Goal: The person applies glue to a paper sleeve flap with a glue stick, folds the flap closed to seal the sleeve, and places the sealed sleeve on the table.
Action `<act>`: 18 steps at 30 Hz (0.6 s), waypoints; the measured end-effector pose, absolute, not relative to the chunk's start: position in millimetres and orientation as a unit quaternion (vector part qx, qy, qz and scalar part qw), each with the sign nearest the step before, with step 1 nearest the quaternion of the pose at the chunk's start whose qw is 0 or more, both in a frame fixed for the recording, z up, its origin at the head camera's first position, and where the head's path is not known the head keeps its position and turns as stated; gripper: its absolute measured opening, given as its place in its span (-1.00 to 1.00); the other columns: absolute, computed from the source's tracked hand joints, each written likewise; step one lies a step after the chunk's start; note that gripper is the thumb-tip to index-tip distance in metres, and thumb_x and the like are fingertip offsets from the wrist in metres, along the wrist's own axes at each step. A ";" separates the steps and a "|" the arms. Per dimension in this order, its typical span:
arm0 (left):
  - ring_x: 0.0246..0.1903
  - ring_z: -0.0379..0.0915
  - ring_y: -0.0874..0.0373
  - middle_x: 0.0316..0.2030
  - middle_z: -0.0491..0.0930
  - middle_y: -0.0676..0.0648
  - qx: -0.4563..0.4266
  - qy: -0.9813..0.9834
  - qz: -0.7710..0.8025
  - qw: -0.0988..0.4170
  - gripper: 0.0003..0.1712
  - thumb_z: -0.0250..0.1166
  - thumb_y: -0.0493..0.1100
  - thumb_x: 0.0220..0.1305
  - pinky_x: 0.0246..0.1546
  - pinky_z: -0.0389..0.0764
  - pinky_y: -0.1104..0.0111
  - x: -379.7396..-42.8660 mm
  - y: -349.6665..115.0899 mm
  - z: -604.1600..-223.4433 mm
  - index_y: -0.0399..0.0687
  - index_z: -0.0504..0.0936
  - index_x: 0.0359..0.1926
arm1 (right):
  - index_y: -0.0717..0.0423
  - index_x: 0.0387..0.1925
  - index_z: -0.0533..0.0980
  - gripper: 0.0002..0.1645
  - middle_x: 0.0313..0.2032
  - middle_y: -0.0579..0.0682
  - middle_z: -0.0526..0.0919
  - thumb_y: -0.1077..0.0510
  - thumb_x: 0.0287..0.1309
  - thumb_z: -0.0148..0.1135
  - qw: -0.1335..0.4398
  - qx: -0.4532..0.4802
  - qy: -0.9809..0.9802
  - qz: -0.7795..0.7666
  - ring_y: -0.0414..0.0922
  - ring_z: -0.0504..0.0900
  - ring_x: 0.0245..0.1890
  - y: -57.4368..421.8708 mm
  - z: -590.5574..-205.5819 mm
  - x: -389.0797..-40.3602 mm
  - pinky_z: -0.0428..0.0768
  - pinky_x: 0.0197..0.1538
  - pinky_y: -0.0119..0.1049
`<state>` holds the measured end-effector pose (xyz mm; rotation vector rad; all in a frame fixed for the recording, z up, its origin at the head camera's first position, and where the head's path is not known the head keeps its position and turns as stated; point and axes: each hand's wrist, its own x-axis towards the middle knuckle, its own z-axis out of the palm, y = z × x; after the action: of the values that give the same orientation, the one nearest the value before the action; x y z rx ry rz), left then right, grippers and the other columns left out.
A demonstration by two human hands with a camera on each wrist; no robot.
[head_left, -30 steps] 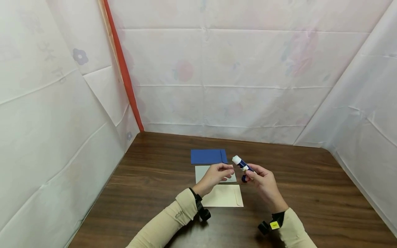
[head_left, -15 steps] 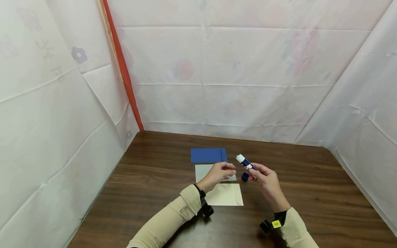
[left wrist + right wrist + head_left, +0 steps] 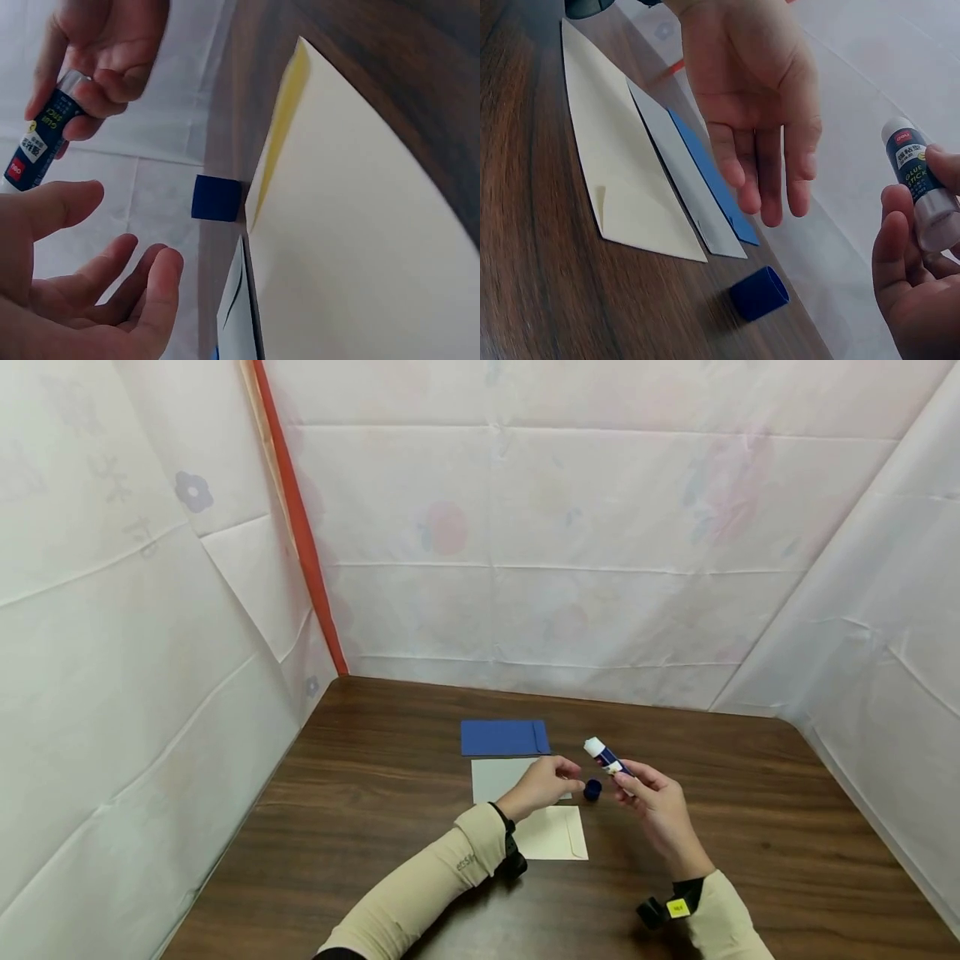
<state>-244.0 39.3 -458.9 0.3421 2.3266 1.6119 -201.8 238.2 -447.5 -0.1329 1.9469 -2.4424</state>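
Note:
My right hand [image 3: 660, 806] holds an uncapped glue stick [image 3: 607, 755] between thumb and fingers, its white end tilted up to the left. The label on the glue stick [image 3: 911, 161] faces the right wrist camera. My left hand [image 3: 546, 787] is held over the grey envelope [image 3: 491, 777] with fingers loosely bent and nothing in them. Just beyond its fingertips, the dark blue cap [image 3: 592, 790] stands on the table; its hollow end shows in the right wrist view. The cream envelope [image 3: 551, 835] lies nearest me, partly behind the left wrist.
A blue envelope [image 3: 498, 737] lies farthest back, in a column with the grey and cream ones. The dark wooden table [image 3: 360, 827] is bounded by white patterned sheets [image 3: 600, 552] at the back and both sides.
My left hand has moved right, toward the cap. My right hand has shifted right with the glue stick, so the cap shows fully. The envelopes have stayed put.

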 end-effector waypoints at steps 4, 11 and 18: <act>-0.27 0.53 0.21 -0.14 0.64 -0.12 0.134 0.825 0.532 0.137 -0.59 0.35 -0.19 0.21 -0.32 0.55 0.42 -244.4 47.6 -458.2 -0.26 0.59 0.06 | -0.09 -0.24 0.67 -0.77 -0.41 -0.15 0.73 0.29 0.31 0.17 -0.001 -0.038 0.623 -0.781 -0.27 0.64 -0.47 245.4 -447.9 -201.5 0.65 -0.33 -0.45; -0.10 0.57 0.10 -0.06 0.64 -0.13 0.148 0.868 0.462 0.104 -0.60 0.36 -0.16 0.22 -0.16 0.58 0.39 -244.2 59.0 -460.6 -0.19 0.60 0.06 | -0.11 -0.25 0.67 -0.78 -0.41 -0.16 0.74 0.26 0.32 0.17 0.002 -0.028 0.627 -0.779 -0.28 0.64 -0.46 249.5 -448.2 -202.5 0.64 -0.32 -0.46; -0.02 0.59 0.03 -0.01 0.65 -0.15 0.157 0.892 0.416 0.085 -0.54 0.38 -0.15 0.21 -0.10 0.59 0.34 -241.5 64.1 -464.9 -0.19 0.59 0.11 | -0.11 -0.25 0.67 -0.77 -0.41 -0.15 0.75 0.27 0.32 0.16 -0.002 -0.025 0.620 -0.784 -0.29 0.65 -0.47 243.9 -449.5 -203.5 0.64 -0.32 -0.46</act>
<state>-241.5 64.1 -464.9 0.4690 2.6589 1.2403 -203.5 243.9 -449.5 -0.0786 1.9498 -2.4669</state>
